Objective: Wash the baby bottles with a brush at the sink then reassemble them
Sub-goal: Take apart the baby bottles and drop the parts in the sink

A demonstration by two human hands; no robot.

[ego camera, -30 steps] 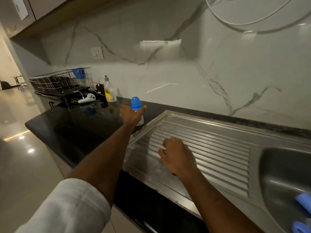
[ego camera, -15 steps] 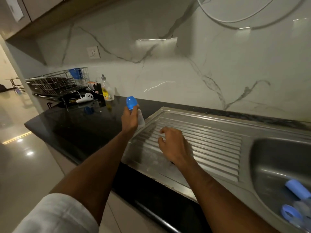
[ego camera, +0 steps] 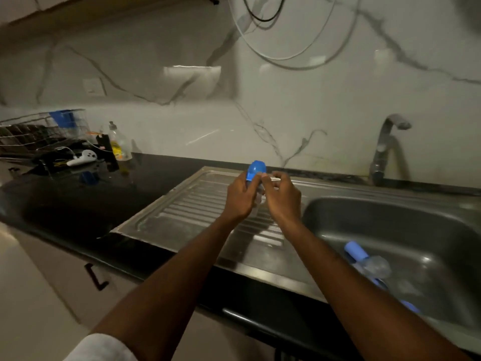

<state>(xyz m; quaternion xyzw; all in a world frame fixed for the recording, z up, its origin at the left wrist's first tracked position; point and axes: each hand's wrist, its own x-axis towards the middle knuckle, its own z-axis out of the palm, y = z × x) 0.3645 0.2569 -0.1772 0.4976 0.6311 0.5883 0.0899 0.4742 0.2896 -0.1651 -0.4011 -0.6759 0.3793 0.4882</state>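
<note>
Brush (ego camera: 357, 252) and loose parts lie in the sink basin (ego camera: 390, 225) at near right; above the drainboard (ego camera: 182, 204), left hand (ego camera: 240, 195) grips the bottle (ego camera: 256, 171), right hand (ego camera: 282, 195) pinches near its blue cap: advise steady hold, twist cap squarely, keep over steel.

I am looking into a home kitchen: a stainless steel sink (ego camera: 390, 230) with ribbed drainboard is set into a black counter (ego camera: 78, 204). Behind the sink rise a tap (ego camera: 385, 149) and marble-veined backsplash (ego camera: 286, 113); far left of it stand a wire dish rack (ego camera: 33, 134) and a dish-soap bottle (ego camera: 117, 144).
</note>
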